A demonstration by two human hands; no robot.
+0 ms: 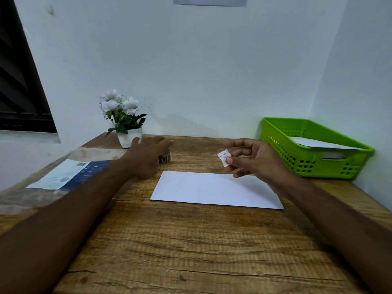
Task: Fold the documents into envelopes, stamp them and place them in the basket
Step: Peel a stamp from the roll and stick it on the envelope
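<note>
A white envelope [214, 189] lies flat on the wooden table [180, 247], in the middle. My right hand [252, 158] hovers above its far right corner and pinches a small white stamp [224, 157] with a toothed edge between thumb and fingers. My left hand [148, 153] reaches to the far left with fingers spread, resting over a small roll of stamps [166, 159] that it mostly hides. At the far right stands a green basket [280, 143] with a white envelope [320, 144] inside it.
A white pot of white flowers [127, 132] stands at the back left, just beyond my left hand. A plastic sleeve with a blue and white printed sheet [67, 174] lies along the left edge. Walls close the back and right sides.
</note>
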